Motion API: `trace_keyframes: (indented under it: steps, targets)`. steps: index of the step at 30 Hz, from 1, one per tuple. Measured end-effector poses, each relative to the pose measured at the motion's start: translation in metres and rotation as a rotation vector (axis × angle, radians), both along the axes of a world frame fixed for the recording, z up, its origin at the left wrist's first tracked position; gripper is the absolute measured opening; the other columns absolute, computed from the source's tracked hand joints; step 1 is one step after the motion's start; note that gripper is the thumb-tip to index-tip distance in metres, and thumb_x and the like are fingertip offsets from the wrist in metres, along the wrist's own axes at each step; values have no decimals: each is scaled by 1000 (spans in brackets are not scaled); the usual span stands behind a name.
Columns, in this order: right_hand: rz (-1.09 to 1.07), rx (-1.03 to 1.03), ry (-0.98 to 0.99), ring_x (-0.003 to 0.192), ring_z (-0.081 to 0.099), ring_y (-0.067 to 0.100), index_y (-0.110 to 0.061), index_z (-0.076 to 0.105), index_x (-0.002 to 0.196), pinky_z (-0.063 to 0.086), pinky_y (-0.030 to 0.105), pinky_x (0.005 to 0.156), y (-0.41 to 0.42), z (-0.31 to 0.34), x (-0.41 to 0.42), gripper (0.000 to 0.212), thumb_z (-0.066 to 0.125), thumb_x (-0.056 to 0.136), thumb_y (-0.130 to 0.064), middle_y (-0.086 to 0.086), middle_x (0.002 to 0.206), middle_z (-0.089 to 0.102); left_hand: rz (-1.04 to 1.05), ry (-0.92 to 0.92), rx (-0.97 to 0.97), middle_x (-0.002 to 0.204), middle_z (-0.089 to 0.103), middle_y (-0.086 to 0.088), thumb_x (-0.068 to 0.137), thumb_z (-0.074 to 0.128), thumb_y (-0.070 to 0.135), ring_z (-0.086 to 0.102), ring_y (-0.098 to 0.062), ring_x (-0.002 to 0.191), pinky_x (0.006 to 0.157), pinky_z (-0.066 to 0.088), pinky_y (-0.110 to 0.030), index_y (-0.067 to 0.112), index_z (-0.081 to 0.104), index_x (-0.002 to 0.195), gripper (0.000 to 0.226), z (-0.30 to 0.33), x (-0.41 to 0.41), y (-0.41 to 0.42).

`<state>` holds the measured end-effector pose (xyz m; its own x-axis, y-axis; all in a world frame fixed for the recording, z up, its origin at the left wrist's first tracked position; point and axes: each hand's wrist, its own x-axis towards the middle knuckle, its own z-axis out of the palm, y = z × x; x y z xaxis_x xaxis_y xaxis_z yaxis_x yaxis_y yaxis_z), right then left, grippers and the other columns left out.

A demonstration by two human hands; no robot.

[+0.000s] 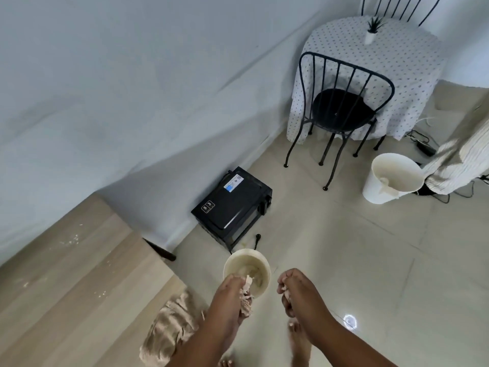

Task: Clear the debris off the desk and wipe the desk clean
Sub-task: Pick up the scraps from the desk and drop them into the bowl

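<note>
- Desk (66, 266) stands at lower left against the wall (119, 88).
- Small bin (247, 271) sits on the floor (357, 260) just right of the desk, below both hands.
- Microwave oven (232, 205) rests on the floor behind the small bin, against the wall.
- Chair (341, 109) stands before the draped table (375, 62) at upper right.
- Potted plant (371, 30) stands on that table.
- Larger bin (391, 178) sits right of the chair.

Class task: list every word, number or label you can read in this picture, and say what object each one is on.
"5" and "3": square sticker on top of the black appliance on the floor.
White and blue label on the same appliance: print too small to read.
Nothing else carries text.
</note>
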<state>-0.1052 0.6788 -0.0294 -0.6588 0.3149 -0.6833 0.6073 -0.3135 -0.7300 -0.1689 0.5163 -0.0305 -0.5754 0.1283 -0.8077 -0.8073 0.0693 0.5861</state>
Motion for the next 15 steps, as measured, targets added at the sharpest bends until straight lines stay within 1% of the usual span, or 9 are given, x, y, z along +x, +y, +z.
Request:
trace_keyframes:
  steps: [3, 4, 7, 9, 11, 13, 15]
  targets:
    - [68, -46, -29, 52, 46, 13, -12, 60, 90, 31, 23, 44, 25, -21, -18, 19, 42, 95, -7, 4, 76, 62, 135, -38, 16, 75, 59, -7, 97, 56, 21, 56, -18, 61, 51, 41, -25, 22, 69, 77, 24, -10, 0, 23]
    - [81, -69, -37, 52, 47, 14, -14, 60, 90, 31, 23, 45, 33, -30, -24, 21, 41, 95, -6, 4, 76, 62, 180, -52, 12, 74, 58, -7, 97, 57, 21, 55, -17, 58, 48, 39, -24, 21, 69, 75, 25, -15, -1, 30]
    - [110, -128, -61, 52, 47, 15, -17, 60, 90, 31, 25, 47, 51, -60, -36, 23, 39, 90, -7, 4, 76, 64, 280, -94, -19, 75, 53, -9, 96, 57, 19, 52, -17, 55, 47, 37, -23, 15, 62, 81, 16, -34, -1, 48]
    - [98, -156, -78, 54, 50, 16, -19, 59, 90, 34, 26, 47, 57, -79, -41, 20, 43, 78, -16, 3, 76, 65, 334, -124, -36, 74, 54, -7, 96, 57, 19, 53, -16, 56, 48, 41, -24, 13, 63, 86, 13, -47, 0, 56]
    - [76, -156, -110, 55, 54, 17, -16, 55, 94, 36, 27, 47, 62, -105, -44, 27, 46, 69, -21, 5, 76, 66, 380, -147, -48, 67, 55, -4, 98, 58, 21, 55, -14, 54, 50, 43, -23, 14, 63, 88, 13, -67, 0, 63]
    - [71, -135, -137, 56, 55, 18, -15, 52, 94, 37, 27, 47, 65, -127, -46, 28, 47, 67, -22, 6, 77, 65, 417, -161, -46, 59, 53, -3, 99, 57, 19, 53, -13, 50, 48, 41, -22, 12, 60, 90, 12, -84, -3, 70]
    - [74, -112, -164, 55, 54, 20, -13, 49, 91, 37, 28, 48, 67, -151, -50, 25, 46, 68, -22, 7, 76, 63, 454, -166, -41, 59, 53, -2, 100, 56, 19, 51, -12, 48, 47, 40, -23, 11, 61, 93, 11, -108, -7, 76]
